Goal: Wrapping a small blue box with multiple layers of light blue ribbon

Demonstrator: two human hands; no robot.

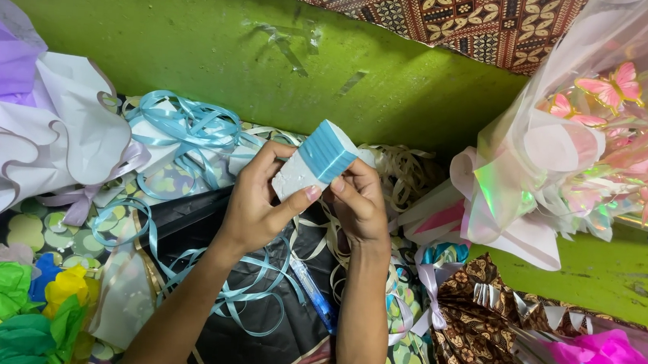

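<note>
Both hands hold up a white foam block [293,178] wound with light blue ribbon [327,152]. My left hand [253,203] grips the block from the left, thumb pressed on its near face. My right hand [359,200] holds its right side, fingers at the ribbon windings. Below the hands lies a black sheet [251,323] strewn with loose blue ribbon strands [242,295], and a pen-like blue and clear tool [314,293] rests on it.
A tangle of blue ribbon [185,129] and cream ribbon [402,173] lies by the green wall [197,33]. White and purple wrapping paper [42,137] is at left, coloured tissue [13,312] at lower left. A wrapped bouquet with pink butterflies [597,142] and a batik-paper bouquet [497,327] fill the right.
</note>
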